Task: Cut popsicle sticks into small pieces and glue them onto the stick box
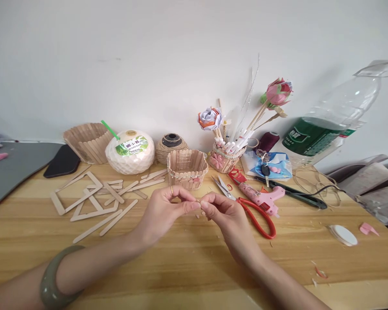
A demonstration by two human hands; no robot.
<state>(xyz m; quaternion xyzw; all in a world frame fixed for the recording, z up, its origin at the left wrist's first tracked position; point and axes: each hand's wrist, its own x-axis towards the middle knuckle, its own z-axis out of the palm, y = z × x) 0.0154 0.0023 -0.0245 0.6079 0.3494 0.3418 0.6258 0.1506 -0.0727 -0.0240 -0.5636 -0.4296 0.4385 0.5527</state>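
My left hand (168,207) and my right hand (221,211) meet above the middle of the wooden table (181,258). Both pinch one tiny piece (198,201) between their fingertips; it is too small to name. A ring sits on a left finger and a green bangle (53,280) on the left wrist. Just behind the hands stands a small basket of craft sticks (186,168). Red-handled scissors (245,202) lie right beside my right hand.
Loose craft sticks and stick frames (93,198) lie at the left. Behind them are a stick fan bowl (87,141), a coconut drink (131,150) and a twine spool (172,146). At the right: a pink glue gun (261,198), a flower holder (224,157), a plastic bottle (326,129).
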